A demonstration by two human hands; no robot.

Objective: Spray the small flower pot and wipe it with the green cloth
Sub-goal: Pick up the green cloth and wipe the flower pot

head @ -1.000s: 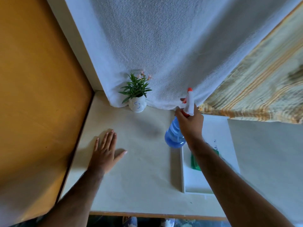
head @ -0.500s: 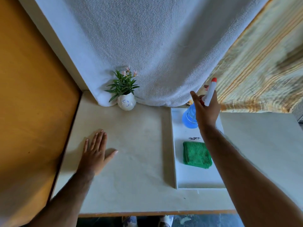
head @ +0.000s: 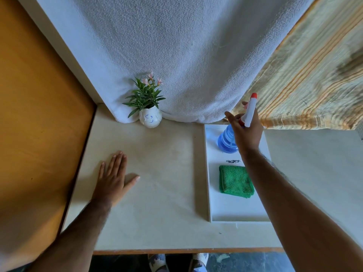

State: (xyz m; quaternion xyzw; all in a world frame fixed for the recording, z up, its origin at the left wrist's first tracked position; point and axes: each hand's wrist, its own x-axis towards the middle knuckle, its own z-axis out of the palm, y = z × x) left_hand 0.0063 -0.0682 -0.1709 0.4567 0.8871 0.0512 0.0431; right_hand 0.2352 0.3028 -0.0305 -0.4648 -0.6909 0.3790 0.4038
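Observation:
The small white flower pot (head: 150, 119), with a blue face drawn on it and a green plant with pink blossoms, stands at the back of the table against a white towel. My right hand (head: 247, 132) grips the neck of a blue spray bottle (head: 225, 140) with a white and red nozzle at the far end of a white tray (head: 208, 173); the thumb sticks out to the left. The folded green cloth (head: 235, 181) lies on the tray, nearer to me than the bottle. My left hand (head: 113, 177) rests flat on the table, fingers spread, holding nothing.
The beige table (head: 161, 163) meets an orange wall panel (head: 39, 124) on the left. A white towel (head: 186, 55) and a striped yellow fabric (head: 314, 75) hang behind it. A small dark mark (head: 232, 161) is on the tray between bottle and cloth.
My right hand has carried the spray bottle from the middle of the table to the right, over the far end of the tray, uncovering the green cloth. My left hand has stayed flat.

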